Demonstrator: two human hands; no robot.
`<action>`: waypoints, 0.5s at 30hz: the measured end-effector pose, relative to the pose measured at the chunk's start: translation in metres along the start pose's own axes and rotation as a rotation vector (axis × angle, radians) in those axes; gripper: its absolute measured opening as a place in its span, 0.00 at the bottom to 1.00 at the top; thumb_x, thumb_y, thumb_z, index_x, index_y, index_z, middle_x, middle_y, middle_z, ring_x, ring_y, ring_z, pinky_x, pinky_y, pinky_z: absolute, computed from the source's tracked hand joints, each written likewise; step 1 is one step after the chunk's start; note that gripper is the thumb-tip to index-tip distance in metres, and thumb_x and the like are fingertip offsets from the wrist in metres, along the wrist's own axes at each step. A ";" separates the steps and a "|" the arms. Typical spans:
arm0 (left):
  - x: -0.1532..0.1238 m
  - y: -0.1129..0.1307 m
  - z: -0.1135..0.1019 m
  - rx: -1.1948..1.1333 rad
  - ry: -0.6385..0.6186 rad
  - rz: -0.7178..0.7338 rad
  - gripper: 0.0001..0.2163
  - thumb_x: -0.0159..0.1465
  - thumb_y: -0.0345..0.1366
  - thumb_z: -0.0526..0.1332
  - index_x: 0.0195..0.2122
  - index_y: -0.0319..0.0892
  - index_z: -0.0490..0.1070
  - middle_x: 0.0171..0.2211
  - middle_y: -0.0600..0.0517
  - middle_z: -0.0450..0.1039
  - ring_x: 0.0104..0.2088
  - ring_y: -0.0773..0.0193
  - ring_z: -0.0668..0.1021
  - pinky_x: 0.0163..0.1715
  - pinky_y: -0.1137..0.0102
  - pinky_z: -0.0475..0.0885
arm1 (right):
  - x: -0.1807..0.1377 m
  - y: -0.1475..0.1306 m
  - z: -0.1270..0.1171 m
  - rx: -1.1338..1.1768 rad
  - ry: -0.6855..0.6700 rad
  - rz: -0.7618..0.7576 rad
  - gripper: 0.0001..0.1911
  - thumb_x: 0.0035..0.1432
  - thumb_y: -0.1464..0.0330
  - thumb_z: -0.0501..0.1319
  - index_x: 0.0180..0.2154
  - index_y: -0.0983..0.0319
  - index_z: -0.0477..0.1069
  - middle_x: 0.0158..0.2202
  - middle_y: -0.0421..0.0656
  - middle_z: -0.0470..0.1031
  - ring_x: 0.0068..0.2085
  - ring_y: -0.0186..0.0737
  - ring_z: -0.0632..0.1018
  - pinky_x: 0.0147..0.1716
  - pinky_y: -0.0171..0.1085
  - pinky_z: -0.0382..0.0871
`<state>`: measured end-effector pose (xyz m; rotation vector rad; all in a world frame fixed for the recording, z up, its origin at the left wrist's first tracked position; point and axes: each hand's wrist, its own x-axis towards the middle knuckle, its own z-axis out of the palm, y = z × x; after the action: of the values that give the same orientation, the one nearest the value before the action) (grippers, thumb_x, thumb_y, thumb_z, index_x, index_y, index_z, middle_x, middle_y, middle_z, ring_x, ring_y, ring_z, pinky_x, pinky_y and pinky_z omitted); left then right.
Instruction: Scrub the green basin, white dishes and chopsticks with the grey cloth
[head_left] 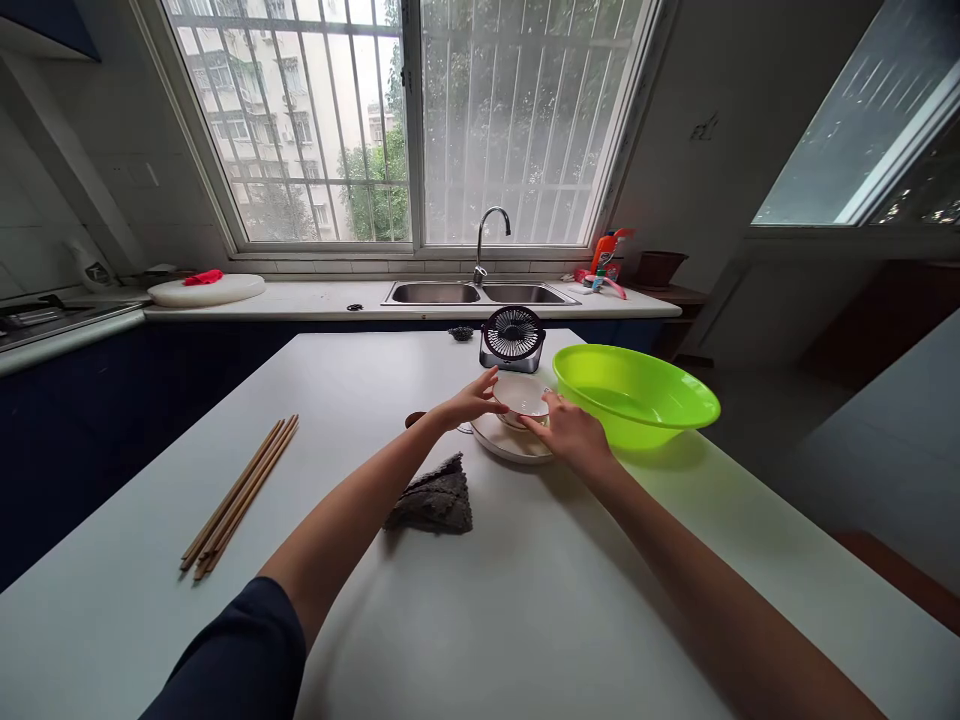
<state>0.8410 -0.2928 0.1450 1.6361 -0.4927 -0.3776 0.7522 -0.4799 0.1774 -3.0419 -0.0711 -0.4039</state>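
Between my two hands is a white bowl [520, 394] with a thin dark rim. My left hand [472, 400] grips its left side, thumb below and fingers at the rim. On the right side, my right hand [570, 428] holds it the same way. Under the bowl lies a pale plate [517, 450]; whether the bowl rests in it or on other bowls I cannot tell. A crumpled dark grey cloth [439, 498] lies nearer me, partly behind my left forearm. Just left of my left wrist a small brown round thing [414, 419] is mostly hidden.
A bright green basin [637, 395] stands right of the plate. Behind the bowl are a small black fan [513, 338] and a dark scourer [460, 333]. Several wooden chopsticks [240, 495] lie at the left. Beyond the white table is a counter with a double sink [435, 293].
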 end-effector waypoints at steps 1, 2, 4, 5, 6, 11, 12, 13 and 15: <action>0.000 0.001 0.001 0.016 0.003 -0.001 0.58 0.45 0.43 0.78 0.72 0.52 0.43 0.73 0.36 0.43 0.70 0.39 0.57 0.65 0.49 0.59 | -0.001 0.000 0.000 -0.017 -0.003 -0.001 0.30 0.66 0.50 0.57 0.55 0.68 0.69 0.48 0.59 0.79 0.47 0.55 0.82 0.35 0.40 0.73; -0.001 0.002 0.002 0.033 0.009 -0.001 0.58 0.45 0.43 0.77 0.73 0.50 0.43 0.73 0.36 0.43 0.70 0.38 0.57 0.64 0.49 0.59 | -0.001 -0.001 -0.001 -0.033 -0.007 -0.003 0.30 0.66 0.50 0.57 0.55 0.68 0.69 0.48 0.58 0.79 0.46 0.55 0.82 0.35 0.40 0.73; -0.004 0.005 0.002 0.079 0.034 0.007 0.56 0.46 0.41 0.77 0.72 0.48 0.45 0.72 0.35 0.45 0.70 0.37 0.56 0.64 0.49 0.60 | -0.002 -0.001 -0.001 -0.061 -0.012 -0.008 0.30 0.66 0.50 0.56 0.55 0.69 0.70 0.48 0.58 0.79 0.45 0.55 0.82 0.34 0.40 0.73; -0.006 0.008 0.002 0.107 0.054 0.017 0.55 0.47 0.40 0.76 0.72 0.47 0.47 0.72 0.35 0.46 0.70 0.38 0.57 0.64 0.49 0.60 | -0.003 -0.001 -0.001 -0.075 -0.005 -0.013 0.30 0.66 0.50 0.57 0.55 0.69 0.69 0.49 0.58 0.79 0.44 0.55 0.83 0.33 0.40 0.73; -0.009 0.012 0.001 0.138 0.080 0.030 0.52 0.48 0.39 0.76 0.71 0.46 0.49 0.72 0.36 0.48 0.69 0.38 0.58 0.64 0.49 0.60 | -0.003 -0.001 -0.002 -0.089 0.007 -0.016 0.31 0.65 0.50 0.57 0.56 0.68 0.69 0.50 0.59 0.78 0.43 0.55 0.83 0.32 0.40 0.73; -0.037 0.044 -0.018 0.327 0.252 0.114 0.29 0.55 0.35 0.70 0.59 0.43 0.71 0.61 0.40 0.69 0.59 0.47 0.72 0.60 0.52 0.65 | -0.006 -0.002 -0.009 -0.114 0.088 -0.045 0.28 0.65 0.51 0.58 0.54 0.67 0.71 0.52 0.58 0.77 0.42 0.55 0.82 0.30 0.39 0.71; -0.046 0.054 -0.024 0.362 0.272 0.126 0.23 0.56 0.35 0.69 0.54 0.43 0.75 0.55 0.42 0.75 0.53 0.50 0.76 0.57 0.54 0.68 | -0.007 -0.003 -0.012 -0.103 0.107 -0.055 0.27 0.65 0.52 0.57 0.54 0.66 0.72 0.52 0.57 0.78 0.42 0.54 0.82 0.30 0.39 0.71; -0.057 0.064 -0.032 0.392 0.285 0.139 0.18 0.57 0.36 0.69 0.49 0.42 0.78 0.48 0.44 0.78 0.48 0.53 0.78 0.54 0.56 0.71 | -0.008 -0.004 -0.014 -0.089 0.124 -0.065 0.26 0.66 0.53 0.57 0.54 0.66 0.72 0.51 0.56 0.78 0.43 0.54 0.82 0.30 0.39 0.71; -0.082 0.082 -0.048 0.467 0.333 0.172 0.11 0.57 0.37 0.68 0.41 0.42 0.80 0.41 0.47 0.80 0.41 0.57 0.79 0.49 0.60 0.73 | -0.011 -0.009 -0.019 -0.064 0.144 -0.079 0.25 0.66 0.54 0.57 0.55 0.65 0.71 0.51 0.54 0.79 0.42 0.54 0.82 0.30 0.39 0.71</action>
<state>0.7877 -0.2159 0.2292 2.0391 -0.4853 0.1534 0.7365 -0.4729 0.1930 -3.0688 -0.1731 -0.6409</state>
